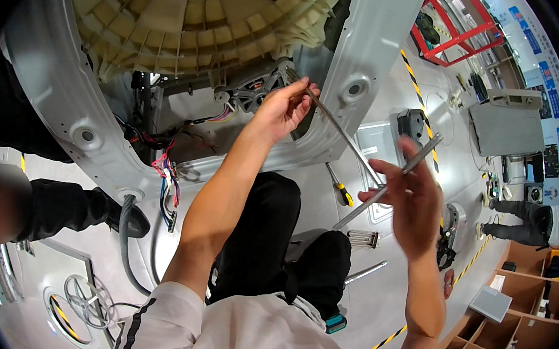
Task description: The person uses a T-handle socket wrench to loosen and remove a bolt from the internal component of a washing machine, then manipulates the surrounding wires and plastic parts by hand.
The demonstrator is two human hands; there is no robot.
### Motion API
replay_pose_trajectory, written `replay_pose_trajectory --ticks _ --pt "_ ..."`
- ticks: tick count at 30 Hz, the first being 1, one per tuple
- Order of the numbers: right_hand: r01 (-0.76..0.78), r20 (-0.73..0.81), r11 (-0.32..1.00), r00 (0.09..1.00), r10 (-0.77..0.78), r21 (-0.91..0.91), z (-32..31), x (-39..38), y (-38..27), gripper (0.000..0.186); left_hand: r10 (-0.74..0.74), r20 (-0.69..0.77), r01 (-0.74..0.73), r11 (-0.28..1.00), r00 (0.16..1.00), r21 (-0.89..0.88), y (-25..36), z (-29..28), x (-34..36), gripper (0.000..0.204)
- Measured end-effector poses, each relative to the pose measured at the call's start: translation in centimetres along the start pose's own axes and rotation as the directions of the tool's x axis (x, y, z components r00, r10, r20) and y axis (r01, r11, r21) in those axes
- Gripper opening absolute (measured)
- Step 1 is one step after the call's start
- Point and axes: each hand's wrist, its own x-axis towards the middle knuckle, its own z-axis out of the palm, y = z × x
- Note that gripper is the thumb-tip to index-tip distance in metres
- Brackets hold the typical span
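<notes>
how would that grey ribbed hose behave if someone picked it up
The grey hose would probably flex rather than stay stiff, since it is ribbed and already curves. Its upper end meets the metal frame, so that end would likely resist lifting.

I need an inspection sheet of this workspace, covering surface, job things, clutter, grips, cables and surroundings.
Surface: pale floor, with yellow-and-black striped tape.
Job things: T-shaped metal wrench, its far end inside an opened grey machine with a ribbed cream tub; whether it engages anything is unclear.
Clutter: yellow-and-black screwdriver and metal bar, on the floor.
Left grip: fingers on the wrench shaft.
Right grip: at the crossbar, blurred; closure unclear.
Cables: coloured wires hanging at the machine; grey hose below.
Surroundings: red cart, brown shelving, standing person.
</notes>
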Motion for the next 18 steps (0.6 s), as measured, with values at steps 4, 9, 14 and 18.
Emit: replay_pose_trajectory --ticks 4,9,14,18 --pt "0.470 -0.173 0.780 0.800 -0.574 -0.413 -1.0 -0.4 0.7 0.069 0.024 0.008 -0.024 0.999 1.000 -0.029 -0.6 -0.5 0.0 0.018" --pt "0.476 0.310 0.101 0.705 -0.638 -0.874 1.4 -2.1 0.2 0.030 0.083 0.062 -0.075 0.991 0.995 -0.115 -0.7 -0.8 0.5 0.017" --pt "0.329 0.145 0.692 0.939 -0.311 -0.643 0.6 -0.5 1.0 0.016 0.036 0.085 -0.026 0.993 0.996 -0.116 -0.5 -0.7 0.0 0.020" --pt "0.047 0.000 0.977 0.999 -0.048 0.209 1.7 -0.2 1.4 0.034 0.045 0.113 -0.035 0.996 0.993 -0.085 -0.5 0.4 -1.6 0.024"
